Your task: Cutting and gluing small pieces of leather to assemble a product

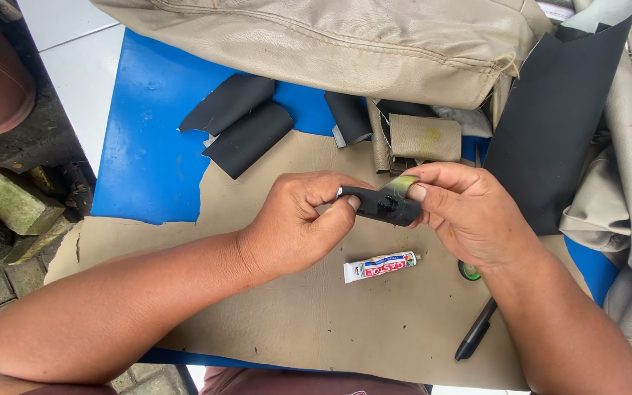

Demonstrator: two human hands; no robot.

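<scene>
Both hands hold one small black piece of material point(385, 205) above a beige leather sheet point(316, 314). My left hand point(298, 223) pinches its left end between thumb and fingers. My right hand point(462, 212) grips its right end, the thumb pressing on a shiny yellowish smear at the piece's top edge. A small white glue tube with a red and blue label point(380, 266) lies on the sheet just below the hands.
Black curled scraps point(239, 121) lie on the blue table point(148, 146). A beige seat cover point(330, 36) is at the back, a black sheet point(557, 124) at right. A black pen point(475, 330) and a green-black round object point(468, 271) lie under my right wrist. Bricks sit at left.
</scene>
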